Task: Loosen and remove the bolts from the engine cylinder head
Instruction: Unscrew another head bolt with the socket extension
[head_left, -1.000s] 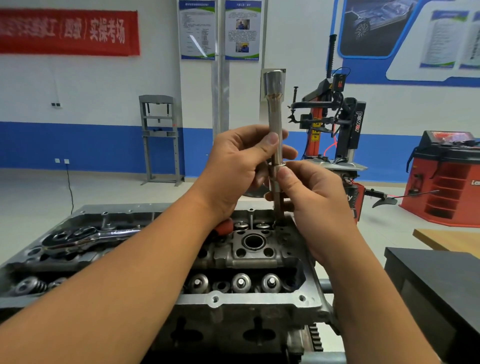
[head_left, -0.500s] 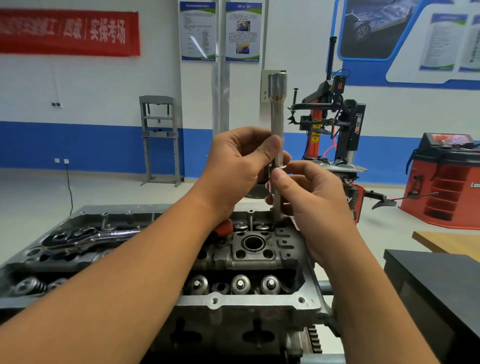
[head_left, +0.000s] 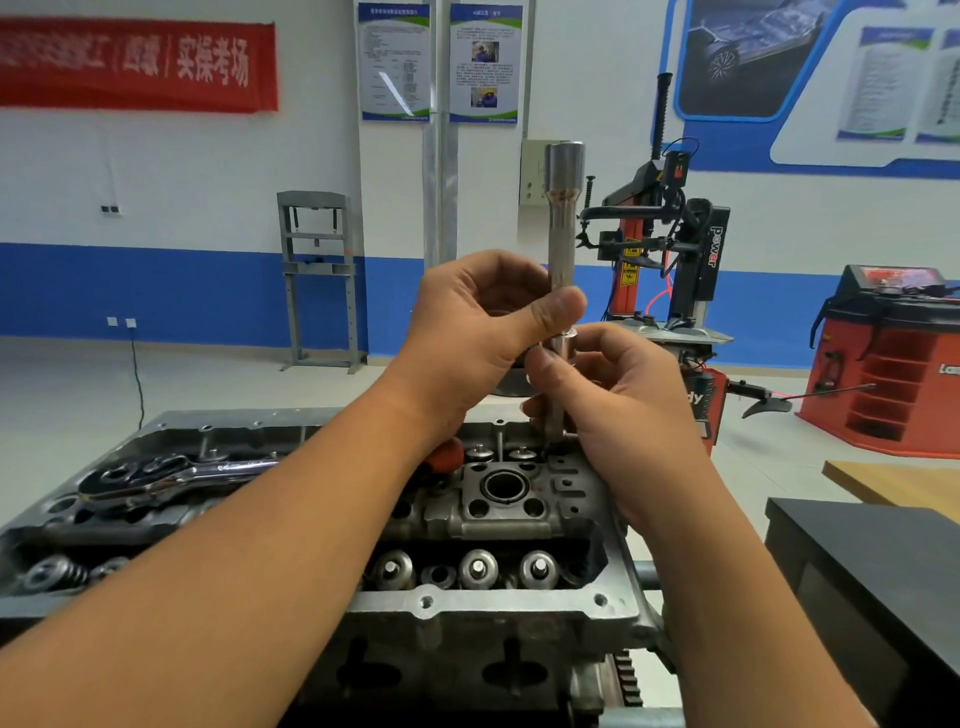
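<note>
Both hands pinched on long socket standing upright at far right corner of cylinder head: left hand higher, right hand lower. Stiff, smooth steel, probably slippery; best gripped mid-shaft. Bolt hidden.

Grey metal, red and blue surroundings

Cylinder head dull grey; socket extension silver, rust-tinged near top; ratchet chrome; banner red, white characters; wall white over blue band.

Bolt tip behind right hand
</note>
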